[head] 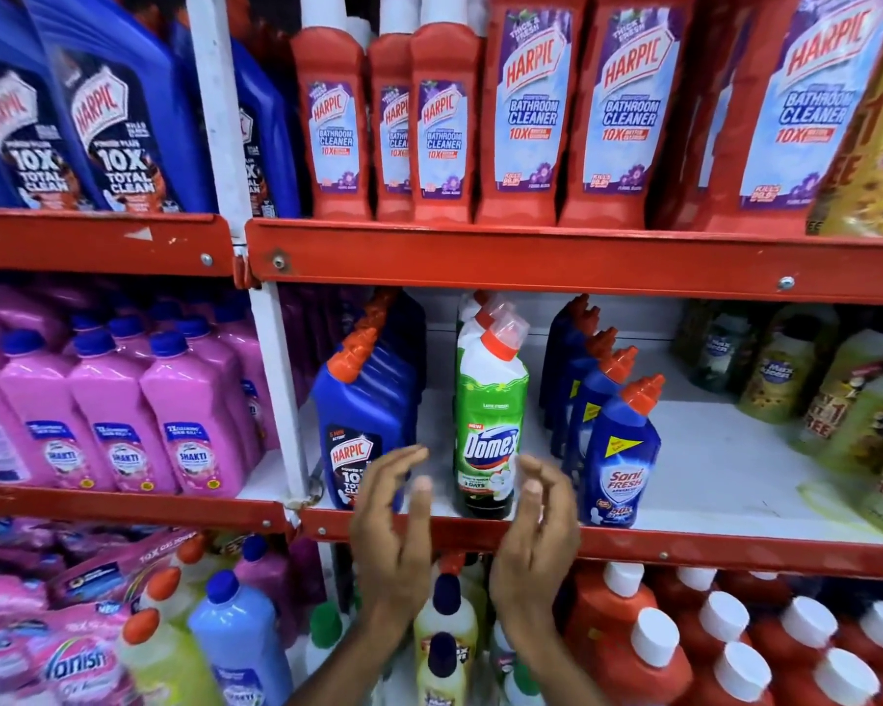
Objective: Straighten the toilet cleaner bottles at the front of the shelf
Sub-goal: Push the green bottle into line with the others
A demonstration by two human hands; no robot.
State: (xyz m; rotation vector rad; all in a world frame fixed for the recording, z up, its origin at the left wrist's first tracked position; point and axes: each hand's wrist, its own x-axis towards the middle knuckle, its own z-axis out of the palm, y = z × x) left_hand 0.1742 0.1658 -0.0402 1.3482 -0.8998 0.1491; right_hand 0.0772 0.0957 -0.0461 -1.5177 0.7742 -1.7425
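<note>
Domex bottle [490, 425] stands at the shelf's front edge [633, 542], between Harpic [360, 425] and Sani Fresh [620, 450]; left hand [393, 522] and right hand [536, 527] flank it, spread, holding nothing, probably to square it

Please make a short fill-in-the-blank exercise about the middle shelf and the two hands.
1. The green plastic Domex bottle stands between two ____ bottles.
2. The blue Harpic bottle has an ____ cap.
3. Both the left hand and the right hand are open and hold ____.
4. The blue Sani Fresh bottle stands to the ____ of the Domex bottle.

Missing words: blue; orange; nothing; right
</note>
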